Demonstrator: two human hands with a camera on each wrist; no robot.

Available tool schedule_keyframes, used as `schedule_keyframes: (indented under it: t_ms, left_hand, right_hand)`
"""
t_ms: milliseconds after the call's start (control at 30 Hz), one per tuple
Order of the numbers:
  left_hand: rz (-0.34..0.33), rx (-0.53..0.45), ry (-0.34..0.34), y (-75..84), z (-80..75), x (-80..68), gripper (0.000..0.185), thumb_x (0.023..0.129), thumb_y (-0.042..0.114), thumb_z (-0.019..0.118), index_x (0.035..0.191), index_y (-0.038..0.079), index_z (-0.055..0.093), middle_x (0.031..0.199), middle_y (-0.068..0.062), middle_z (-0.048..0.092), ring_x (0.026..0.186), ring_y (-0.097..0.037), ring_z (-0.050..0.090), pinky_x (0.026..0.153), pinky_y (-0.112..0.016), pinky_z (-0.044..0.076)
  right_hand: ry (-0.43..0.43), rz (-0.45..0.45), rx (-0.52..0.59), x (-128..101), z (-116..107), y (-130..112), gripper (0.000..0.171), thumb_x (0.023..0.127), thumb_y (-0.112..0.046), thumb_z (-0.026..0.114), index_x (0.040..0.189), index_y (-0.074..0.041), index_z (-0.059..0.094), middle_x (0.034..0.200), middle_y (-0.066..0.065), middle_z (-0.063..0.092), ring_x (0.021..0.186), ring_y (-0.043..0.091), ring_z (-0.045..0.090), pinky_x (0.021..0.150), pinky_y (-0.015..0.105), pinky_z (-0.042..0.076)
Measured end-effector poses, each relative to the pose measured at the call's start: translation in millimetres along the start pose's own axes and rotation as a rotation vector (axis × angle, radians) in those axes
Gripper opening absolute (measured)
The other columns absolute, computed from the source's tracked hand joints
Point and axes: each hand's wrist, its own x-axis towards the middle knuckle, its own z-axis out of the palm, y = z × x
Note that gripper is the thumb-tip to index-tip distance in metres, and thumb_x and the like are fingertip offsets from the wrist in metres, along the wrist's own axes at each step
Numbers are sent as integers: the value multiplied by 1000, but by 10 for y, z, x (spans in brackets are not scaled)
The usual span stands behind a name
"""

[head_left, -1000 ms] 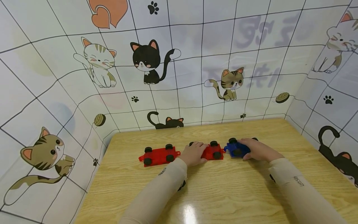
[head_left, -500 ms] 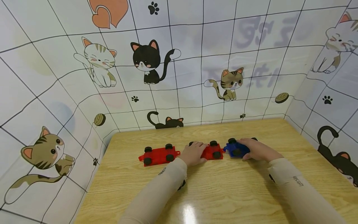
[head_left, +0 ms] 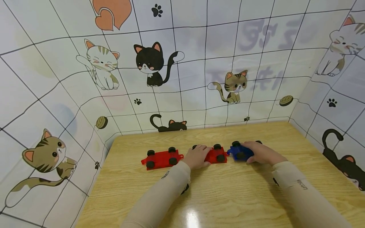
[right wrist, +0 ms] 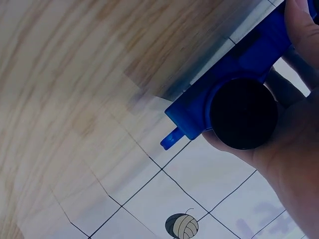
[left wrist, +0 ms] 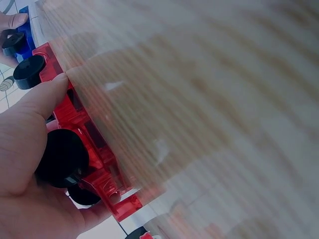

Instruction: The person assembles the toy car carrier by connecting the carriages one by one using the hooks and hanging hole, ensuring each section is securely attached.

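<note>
My left hand [head_left: 197,157] grips a red toy train car base [head_left: 218,155] with black wheels. In the left wrist view the thumb lies along the side of this red base [left wrist: 82,117], and a black wheel [left wrist: 65,158] sits against the palm. My right hand [head_left: 262,152] holds a blue toy train car base [head_left: 239,152] by its right part. The blue base's small coupling tab [right wrist: 172,138] shows in the right wrist view. In the head view the facing couplings of red and blue are very close; whether they are linked I cannot tell.
Another red car base [head_left: 162,159], with black wheels and couplings at both ends, lies left of my left hand. The wooden table [head_left: 228,196] meets cat-patterned walls [head_left: 194,95] behind and at both sides. Small dark shapes peek out beside both sleeves.
</note>
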Motion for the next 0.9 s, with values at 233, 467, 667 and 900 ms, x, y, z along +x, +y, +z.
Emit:
schedule_keyframes:
  t_ms: [233,467,667,900]
  left_hand:
    - [2,1,3,-2,-4,-19,67,91,52,59,149,28,35,147,4,43,135,-17,38,96,-49,47]
    - [3,13,4,-16,6,-16,68,91,54,58,149,29,34,147,5,42,136,-16,37,96,-49,46]
    - [5,14,-1,-10,14,-11,68,91,54,57,149,29,34,147,5,42,136,-16,37,96,-50,46]
    - [13,13,11,-30,32,-3,67,91,54,57,149,29,34,147,5,43,135,-16,38,97,-50,46]
  right_hand:
    - [-12,2,-8,12,20,-20,82,77,-24,80,144,3,40,145,34,34,131,53,33,102,63,34]
    - [-9,2,-24,22,43,-30,81,77,-24,81,143,3,42,144,33,36,130,52,35,100,62,36]
    - [-10,-1,-47,30,74,-16,81,76,-24,82,142,3,43,143,33,37,128,53,37,99,62,38]
    - [-9,17,-43,41,94,22,83,76,-26,81,144,0,41,145,31,36,130,52,35,101,62,36]
